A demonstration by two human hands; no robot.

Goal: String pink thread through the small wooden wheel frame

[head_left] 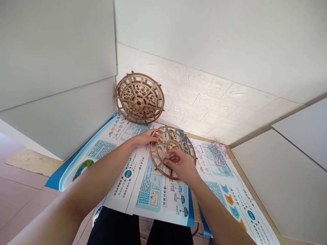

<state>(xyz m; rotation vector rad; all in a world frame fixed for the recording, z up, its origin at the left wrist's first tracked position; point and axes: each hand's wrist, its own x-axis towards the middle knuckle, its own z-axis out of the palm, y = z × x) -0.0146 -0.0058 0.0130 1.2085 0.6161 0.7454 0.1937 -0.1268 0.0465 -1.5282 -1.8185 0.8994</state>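
Observation:
A flat wooden wheel frame (163, 136) with spokes lies on printed posters in front of me. My left hand (144, 137) rests on its left rim, fingers curled against the wood. My right hand (180, 161) sits over the frame's middle and lower part, fingers pinched together near a thin thread that I can barely make out. A second, fuller wooden openwork wheel (139, 98) leans upright against the white wall behind.
Printed posters (143, 190) with blue charts cover the wooden table. A tangle of thin reddish thread (217, 149) lies to the right of the frame. White walls and panels close in on the left, back and right. My dark-clothed lap (122, 228) shows below the table edge.

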